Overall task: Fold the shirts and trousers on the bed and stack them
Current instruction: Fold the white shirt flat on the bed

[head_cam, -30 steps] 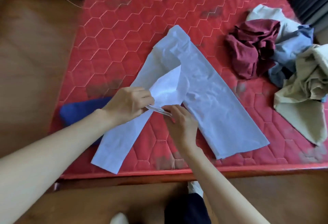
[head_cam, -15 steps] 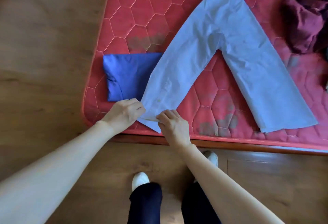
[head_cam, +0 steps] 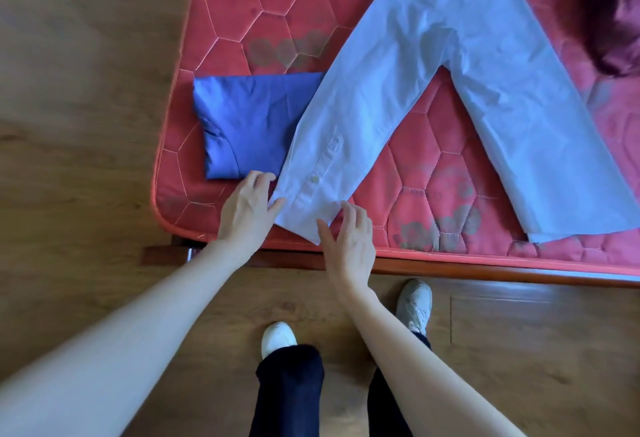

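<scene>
A folded blue garment [head_cam: 249,125] is seen near the mattress's [head_cam: 263,10] front-left corner, partly overlapped by the cuffed sleeve of a pale blue shirt [head_cam: 433,66]. The left hand [head_cam: 247,209] is laid with loosely spread fingers beside the cuff, the thumb touching its edge; nothing is gripped. The right hand [head_cam: 349,241] is held open at the cuff's tip, fingertips on the cloth. The shirt is spread toward the front edge. A maroon garment [head_cam: 609,14] is bunched at the far right.

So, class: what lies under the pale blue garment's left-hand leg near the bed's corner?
The pale blue garment overlaps the right edge of a folded dark blue garment on the red mattress. How far the blue piece extends beneath is hidden.
</scene>
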The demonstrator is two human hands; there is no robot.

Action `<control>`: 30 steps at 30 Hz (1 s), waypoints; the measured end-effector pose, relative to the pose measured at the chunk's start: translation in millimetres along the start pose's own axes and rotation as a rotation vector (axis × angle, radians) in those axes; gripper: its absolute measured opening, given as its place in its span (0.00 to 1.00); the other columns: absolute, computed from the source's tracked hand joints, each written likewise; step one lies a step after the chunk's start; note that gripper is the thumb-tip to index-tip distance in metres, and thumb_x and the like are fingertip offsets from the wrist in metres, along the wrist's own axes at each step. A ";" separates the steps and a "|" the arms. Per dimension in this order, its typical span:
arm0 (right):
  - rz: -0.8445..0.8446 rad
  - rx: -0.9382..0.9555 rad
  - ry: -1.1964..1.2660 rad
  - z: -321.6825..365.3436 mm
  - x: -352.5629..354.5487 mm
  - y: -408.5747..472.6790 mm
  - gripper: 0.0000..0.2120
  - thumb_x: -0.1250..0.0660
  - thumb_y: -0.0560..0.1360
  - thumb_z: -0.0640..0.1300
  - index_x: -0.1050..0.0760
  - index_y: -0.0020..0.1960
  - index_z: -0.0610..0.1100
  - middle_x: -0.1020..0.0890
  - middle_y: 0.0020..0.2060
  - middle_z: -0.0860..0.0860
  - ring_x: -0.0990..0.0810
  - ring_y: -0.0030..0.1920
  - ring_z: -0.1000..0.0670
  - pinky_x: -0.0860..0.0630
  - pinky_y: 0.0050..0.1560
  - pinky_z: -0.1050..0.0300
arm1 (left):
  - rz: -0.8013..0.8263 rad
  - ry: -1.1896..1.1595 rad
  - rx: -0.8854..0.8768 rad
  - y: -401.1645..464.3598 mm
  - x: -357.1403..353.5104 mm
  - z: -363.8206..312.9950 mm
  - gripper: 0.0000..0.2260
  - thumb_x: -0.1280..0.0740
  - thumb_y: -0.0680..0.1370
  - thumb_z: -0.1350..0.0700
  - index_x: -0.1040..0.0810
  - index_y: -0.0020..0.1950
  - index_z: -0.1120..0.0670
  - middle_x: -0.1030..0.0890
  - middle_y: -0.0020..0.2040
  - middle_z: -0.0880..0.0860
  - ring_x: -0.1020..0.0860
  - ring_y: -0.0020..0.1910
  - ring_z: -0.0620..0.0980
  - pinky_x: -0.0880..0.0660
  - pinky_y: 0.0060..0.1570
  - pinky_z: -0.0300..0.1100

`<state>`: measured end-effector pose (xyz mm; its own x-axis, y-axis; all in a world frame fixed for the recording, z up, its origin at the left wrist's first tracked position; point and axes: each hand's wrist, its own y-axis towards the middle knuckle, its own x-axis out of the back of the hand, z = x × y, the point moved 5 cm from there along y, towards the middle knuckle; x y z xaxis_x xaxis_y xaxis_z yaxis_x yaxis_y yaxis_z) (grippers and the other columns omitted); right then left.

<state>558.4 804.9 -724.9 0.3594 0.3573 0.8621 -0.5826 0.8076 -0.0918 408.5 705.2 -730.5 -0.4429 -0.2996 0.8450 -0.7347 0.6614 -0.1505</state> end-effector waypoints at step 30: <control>0.212 0.137 0.124 49.6 120.3 -3.8 0.25 0.38 0.67 0.53 0.29 0.64 0.52 0.27 0.57 0.55 0.27 0.57 0.50 0.26 0.41 0.54 | 0.233 -0.706 0.152 -20.4 109.6 -92.0 0.25 0.44 0.69 0.66 0.18 0.56 0.46 0.16 0.51 0.50 0.27 0.39 0.47 0.32 0.39 0.29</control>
<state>567.8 821.5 -596.1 0.3006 0.5729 0.7625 -0.7442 0.6409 -0.1881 422.2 722.1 -587.6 -0.7814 -0.5668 0.2612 -0.6221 0.6746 -0.3974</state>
